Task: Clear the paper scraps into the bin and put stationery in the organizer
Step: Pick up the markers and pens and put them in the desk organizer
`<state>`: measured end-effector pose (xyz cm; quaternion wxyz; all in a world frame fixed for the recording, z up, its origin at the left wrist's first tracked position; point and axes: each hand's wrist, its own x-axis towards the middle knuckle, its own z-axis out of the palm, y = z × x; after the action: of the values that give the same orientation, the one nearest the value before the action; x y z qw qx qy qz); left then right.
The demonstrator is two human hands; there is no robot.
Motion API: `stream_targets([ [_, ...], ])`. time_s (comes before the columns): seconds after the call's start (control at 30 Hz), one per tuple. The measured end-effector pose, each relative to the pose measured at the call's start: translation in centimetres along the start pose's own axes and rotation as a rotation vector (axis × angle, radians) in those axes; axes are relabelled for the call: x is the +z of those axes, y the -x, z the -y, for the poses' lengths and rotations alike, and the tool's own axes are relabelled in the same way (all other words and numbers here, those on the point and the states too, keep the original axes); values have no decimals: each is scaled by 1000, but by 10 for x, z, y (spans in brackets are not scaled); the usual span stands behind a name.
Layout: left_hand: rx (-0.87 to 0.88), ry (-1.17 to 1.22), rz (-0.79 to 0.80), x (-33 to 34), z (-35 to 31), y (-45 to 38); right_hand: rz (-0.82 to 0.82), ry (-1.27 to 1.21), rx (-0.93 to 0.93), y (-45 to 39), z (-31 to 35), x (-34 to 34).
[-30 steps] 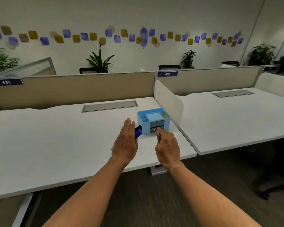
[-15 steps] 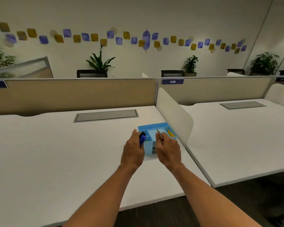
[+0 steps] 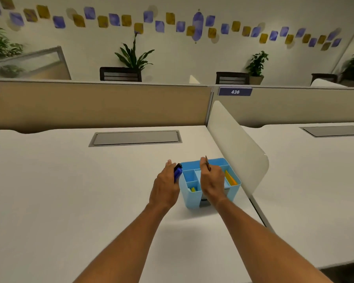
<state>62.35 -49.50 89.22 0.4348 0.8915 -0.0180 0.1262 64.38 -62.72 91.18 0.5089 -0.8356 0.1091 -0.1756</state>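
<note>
Over the last second we have closed in on the light blue organizer (image 3: 209, 196), which sits on the white desk (image 3: 70, 190) just beside the curved white divider (image 3: 239, 144). A second ago both hands were in front of it, level with its drawer face; now we look down into its open top compartments, and both hands have risen to rim height.

Our left hand (image 3: 165, 185) is at the organizer's left wall, fingers (image 3: 169, 164) curled around a dark blue marker (image 3: 177, 174) whose black end points up and away from us. The marker is touching or nearly touching the left rim, not yet over a compartment. Our right hand (image 3: 212, 181) has moved over the middle of the organizer, fingers pinching a thin brown pencil (image 3: 207, 163) that stands nearly upright above the rear compartments; half a second ago it was still at the front edge.

Inside, a yellow-orange item (image 3: 230, 178) leans in the right-hand compartment and a small yellow item (image 3: 193, 189) lies in the front left one, so some stationery is already stowed.

We judge that the pencil is ready to be let go into a rear slot, and the marker needs a short shift to the right first. No paper scraps and no bin show on the desk, so we cannot tell how that half of the task stands.
</note>
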Motion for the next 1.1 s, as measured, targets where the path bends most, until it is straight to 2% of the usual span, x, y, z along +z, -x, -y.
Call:
stream_targets([
  [0.23,-112,-22,-40,18,13,-20,169,-333,222,-49,-6,32],
  [0.4,-185,-64,-72,31,14,-29,276,-477,294,-64,-18,48],
  [0.53,-238,-88,-81,39,15,-30,343,-543,230,-71,-24,58],
  [0.67,-251,-100,-109,39,19,-30,419,-487,97,-72,-28,61],
  [0.87,-249,-65,-146,38,17,-35,638,-433,43,-71,-32,53],
  [1.1,-224,-25,-141,36,15,-35,653,-317,-18,-70,-30,52],
])
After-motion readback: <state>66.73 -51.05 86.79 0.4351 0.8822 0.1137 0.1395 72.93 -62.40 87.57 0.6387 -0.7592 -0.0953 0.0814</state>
